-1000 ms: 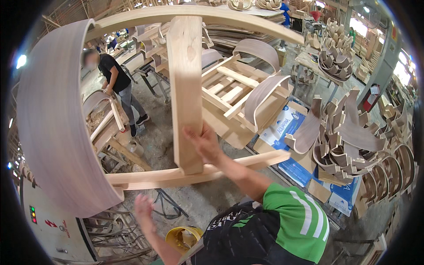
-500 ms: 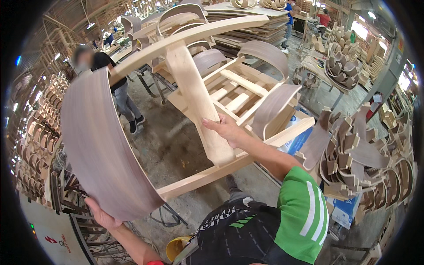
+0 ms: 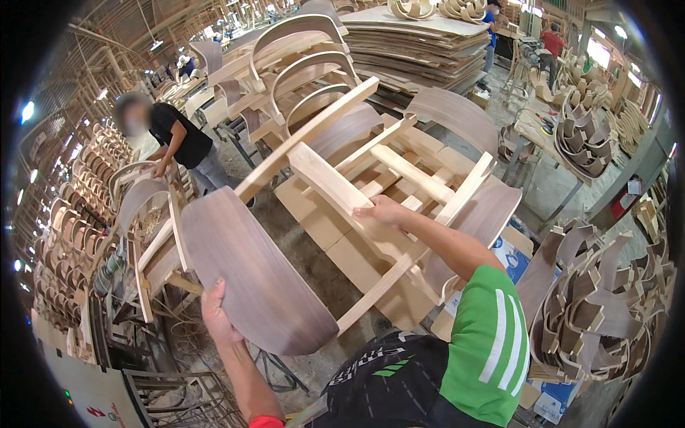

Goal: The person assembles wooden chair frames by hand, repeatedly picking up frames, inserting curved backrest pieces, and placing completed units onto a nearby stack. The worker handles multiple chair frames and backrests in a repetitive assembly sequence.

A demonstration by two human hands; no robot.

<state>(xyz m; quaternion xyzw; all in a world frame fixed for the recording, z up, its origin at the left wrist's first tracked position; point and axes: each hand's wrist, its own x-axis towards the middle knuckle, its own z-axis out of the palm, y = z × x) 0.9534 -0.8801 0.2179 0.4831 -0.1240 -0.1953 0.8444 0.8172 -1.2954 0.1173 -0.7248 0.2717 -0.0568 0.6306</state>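
Note:
Between my two hands is a wooden chair frame: a curved grey-brown back panel [image 3: 253, 274], two pale side rails and a broad pale crosspiece [image 3: 342, 192] joining them. My left hand [image 3: 219, 317] is closed on the lower left edge of the panel, its thumb on the outer face and the other fingers partly hidden. My right hand [image 3: 385, 216] wraps over the crosspiece near its middle. The held frame is tilted, in front of a similar chair frame [image 3: 421, 182] that lies among cardboard sheets; its right end overlaps that one in view.
At the left, a person in a black shirt [image 3: 189, 139] handles another chair frame [image 3: 153, 214]. Curved wooden parts [image 3: 599, 299] are heaped at the right. Stacked flat boards [image 3: 414, 46] and more chair frames [image 3: 307, 71] stand behind. A control cabinet [image 3: 85, 392] is at lower left.
The held chair frame has moved right and tipped flatter, toward the frame lying on the cardboard. Both hands keep their hold. The other person now shows more fully, a hand on a frame.

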